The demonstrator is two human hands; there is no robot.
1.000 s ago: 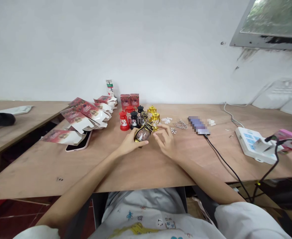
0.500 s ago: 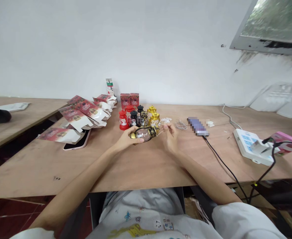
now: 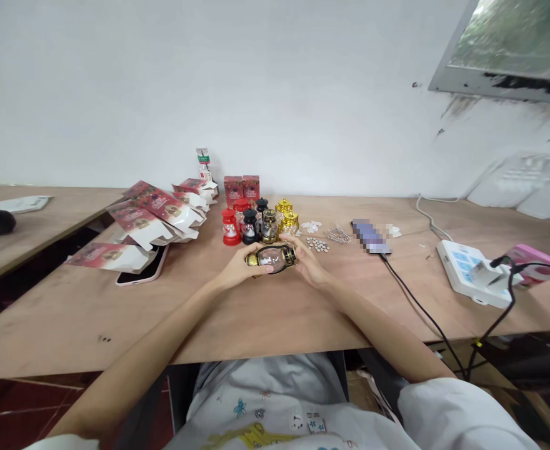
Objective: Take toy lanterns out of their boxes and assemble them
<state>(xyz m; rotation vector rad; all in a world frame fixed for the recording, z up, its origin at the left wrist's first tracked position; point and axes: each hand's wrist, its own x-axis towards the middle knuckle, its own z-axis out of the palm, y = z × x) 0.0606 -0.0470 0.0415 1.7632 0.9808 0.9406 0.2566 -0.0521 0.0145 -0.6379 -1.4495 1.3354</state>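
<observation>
A small black-and-bronze lantern (image 3: 272, 257) with a clear globe is held sideways above the table, its base to the left and its top to the right. My left hand (image 3: 238, 267) wraps round the base end, thumb on the globe. At the top end, my right hand (image 3: 309, 265) has its fingers closed on the lantern; its fingertips are partly hidden, and no wire handle can be made out. Just behind stand several small lanterns: a red one (image 3: 230, 227), a black one (image 3: 249, 226), a bronze one (image 3: 269, 226) and a gold one (image 3: 289, 224).
To the right lie small round discs (image 3: 318, 244), white bits (image 3: 311, 226), a heap of thin wire pieces (image 3: 338, 234), a cabled phone (image 3: 371, 236) and a power strip (image 3: 474, 275). Opened red boxes (image 3: 155, 209) overlap another phone (image 3: 144, 270) at left. Red boxes (image 3: 242, 189) stand behind.
My right hand has moved left, from holding a thin wire beside the lantern's top to gripping the top end itself. The round discs have come into view. My left hand keeps its hold.
</observation>
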